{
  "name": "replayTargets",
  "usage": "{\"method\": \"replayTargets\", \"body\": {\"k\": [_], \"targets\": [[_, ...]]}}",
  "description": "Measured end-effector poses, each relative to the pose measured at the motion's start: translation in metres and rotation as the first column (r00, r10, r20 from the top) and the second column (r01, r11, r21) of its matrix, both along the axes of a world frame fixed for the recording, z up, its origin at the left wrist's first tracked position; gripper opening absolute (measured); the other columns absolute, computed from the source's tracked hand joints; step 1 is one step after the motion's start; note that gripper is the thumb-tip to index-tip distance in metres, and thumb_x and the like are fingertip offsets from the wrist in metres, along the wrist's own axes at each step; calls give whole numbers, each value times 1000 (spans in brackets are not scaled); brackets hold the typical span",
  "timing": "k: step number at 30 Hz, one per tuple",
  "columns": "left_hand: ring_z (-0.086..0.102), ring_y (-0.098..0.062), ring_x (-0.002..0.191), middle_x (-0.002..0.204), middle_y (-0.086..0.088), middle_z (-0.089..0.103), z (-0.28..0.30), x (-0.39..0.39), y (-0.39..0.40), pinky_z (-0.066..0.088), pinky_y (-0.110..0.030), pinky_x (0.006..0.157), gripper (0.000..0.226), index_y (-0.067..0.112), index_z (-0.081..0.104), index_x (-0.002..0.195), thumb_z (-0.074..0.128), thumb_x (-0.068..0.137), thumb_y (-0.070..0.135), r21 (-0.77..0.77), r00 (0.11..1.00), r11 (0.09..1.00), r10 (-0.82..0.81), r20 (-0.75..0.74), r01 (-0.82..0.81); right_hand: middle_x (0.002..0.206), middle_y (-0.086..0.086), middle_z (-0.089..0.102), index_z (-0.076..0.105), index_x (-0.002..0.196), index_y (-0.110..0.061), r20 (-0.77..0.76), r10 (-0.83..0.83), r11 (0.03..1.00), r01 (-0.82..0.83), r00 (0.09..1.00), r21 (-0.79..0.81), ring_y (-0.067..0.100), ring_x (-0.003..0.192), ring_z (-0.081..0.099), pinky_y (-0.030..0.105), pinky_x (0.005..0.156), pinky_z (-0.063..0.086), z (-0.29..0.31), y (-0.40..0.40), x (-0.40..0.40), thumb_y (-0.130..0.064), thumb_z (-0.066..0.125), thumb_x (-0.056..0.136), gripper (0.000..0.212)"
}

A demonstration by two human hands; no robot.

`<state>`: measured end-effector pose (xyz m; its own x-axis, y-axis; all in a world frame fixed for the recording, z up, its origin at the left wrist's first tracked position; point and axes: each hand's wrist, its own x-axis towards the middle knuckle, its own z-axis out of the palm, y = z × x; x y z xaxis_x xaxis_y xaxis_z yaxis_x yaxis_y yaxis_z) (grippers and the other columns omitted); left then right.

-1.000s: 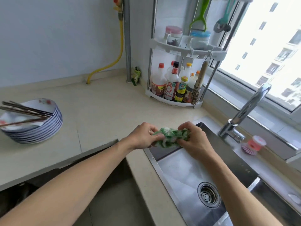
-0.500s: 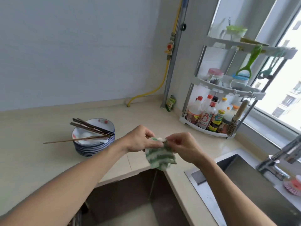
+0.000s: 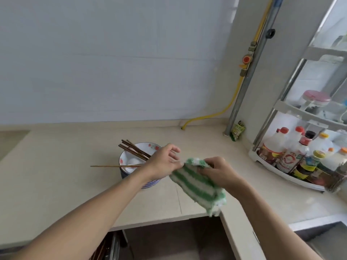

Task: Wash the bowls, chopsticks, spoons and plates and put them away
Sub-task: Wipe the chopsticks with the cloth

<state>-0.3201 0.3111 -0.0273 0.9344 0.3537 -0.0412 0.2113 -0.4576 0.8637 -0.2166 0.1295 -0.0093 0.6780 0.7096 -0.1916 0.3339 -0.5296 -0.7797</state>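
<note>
A green-and-white striped dishcloth [image 3: 199, 186] hangs spread above the counter's inner corner. My right hand [image 3: 217, 173] grips its upper right edge. My left hand [image 3: 163, 160] pinches the cloth's upper left corner, its other fingers loose. Behind my left hand stands a stack of blue-rimmed bowls and plates [image 3: 135, 162] with red flower marks. Several brown chopsticks [image 3: 134, 150] lie across the top bowl, and one [image 3: 112, 166] sticks out to the left. My left wrist hides part of the stack.
A beige L-shaped counter [image 3: 65, 175] runs along the wall. A white corner rack [image 3: 293, 177] with sauce bottles stands at the right. A grey pipe [image 3: 244, 85] and a yellow hose [image 3: 210, 115] run down in the corner. The sink's corner [image 3: 326, 231] shows at the lower right.
The view has swung left, away from the sink and tap. The balled-up cloth has been opened out between my hands, which now sit nearer the stack of dishes.
</note>
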Motion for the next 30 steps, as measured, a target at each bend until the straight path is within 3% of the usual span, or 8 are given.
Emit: {"method": "replayTargets", "body": {"k": [3,5,9,13,18,24,27,30], "targets": [[62,-20,105,110,3,62,-18,-10,30,51,-41,93,20,23,56,112,62,93,19,342,986,939,88,-139,-36,72,8,58,64,88,1,-30,-42,999,42,999,7,19,65,54,29,60,42,-11,15,21,-21,61,94,23],[55,-21,117,123,3,58,-31,-20,48,49,-39,91,28,22,54,121,53,94,15,616,939,787,176,-295,46,73,7,60,63,85,-3,-41,-45,999,44,998,-26,20,66,55,30,61,43,-23,34,37,-20,59,93,20],[46,-26,127,131,-4,52,-57,-27,69,45,-41,94,44,17,47,132,51,89,9,804,867,575,313,-388,152,78,12,61,63,90,2,-41,-75,996,73,996,-54,24,70,56,32,63,44,-45,59,53,-17,57,92,20],[21,-25,147,157,-5,30,-69,-9,82,37,-43,108,80,21,24,155,56,84,5,790,874,570,241,-422,224,73,9,56,60,87,4,-40,-27,998,25,999,-64,22,66,50,31,61,38,-60,72,64,-14,58,90,19],[-4,-21,154,167,0,10,-65,17,92,14,-48,120,70,28,15,159,52,99,23,661,809,662,138,-572,354,73,9,56,61,88,4,-53,37,998,-39,998,-43,21,65,49,31,61,37,-62,85,79,-18,58,92,23],[-1,-21,154,165,-4,21,-79,39,112,13,-44,124,65,25,24,157,44,99,6,707,816,584,125,-564,399,74,8,54,58,82,-4,-56,115,992,-117,992,-38,19,64,46,29,59,35,-61,100,90,-17,54,96,19],[17,-21,151,155,-2,39,-81,48,120,22,-43,120,59,25,33,154,47,100,5,739,835,526,92,-542,422,69,4,46,52,77,-10,-38,135,990,-137,990,-36,16,61,39,29,56,30,-62,105,92,-13,53,95,19],[39,-23,132,137,-2,53,-78,55,125,35,-39,105,47,23,49,144,47,100,6,735,821,496,73,-566,462,69,5,46,53,78,-9,-43,129,991,-130,991,-26,17,61,39,29,55,29,-63,107,95,-12,54,94,17]]}}
